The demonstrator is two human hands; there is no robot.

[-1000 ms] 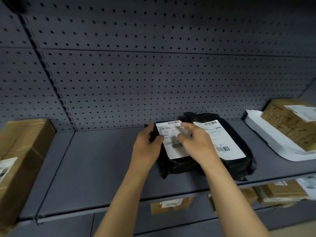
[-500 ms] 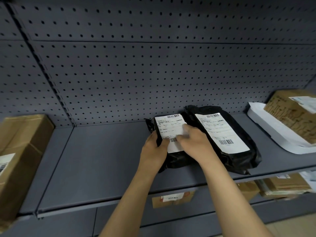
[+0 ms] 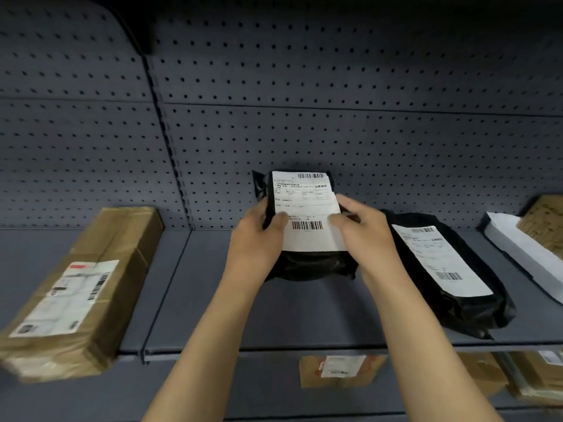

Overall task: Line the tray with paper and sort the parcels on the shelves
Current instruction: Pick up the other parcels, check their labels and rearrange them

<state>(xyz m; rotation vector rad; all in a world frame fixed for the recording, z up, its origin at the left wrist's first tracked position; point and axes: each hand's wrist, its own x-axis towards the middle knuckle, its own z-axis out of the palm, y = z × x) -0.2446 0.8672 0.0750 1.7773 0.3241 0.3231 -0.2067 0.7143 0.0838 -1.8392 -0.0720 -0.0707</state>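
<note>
A small black parcel with a white shipping label is held tilted up above the grey shelf. My left hand grips its left side with the thumb on the label. My right hand grips its right side. A second, larger black parcel with a white label lies flat on the shelf to the right, apart from the held one. At the far right a white tray carries a brown box.
A long brown cardboard box lies on the left shelf section. A perforated grey back panel rises behind the shelf. Several brown parcels sit on the lower shelf below.
Both hands have lifted the small black parcel off the larger one and moved it left and up. The view has shifted left, showing more of the brown box.
</note>
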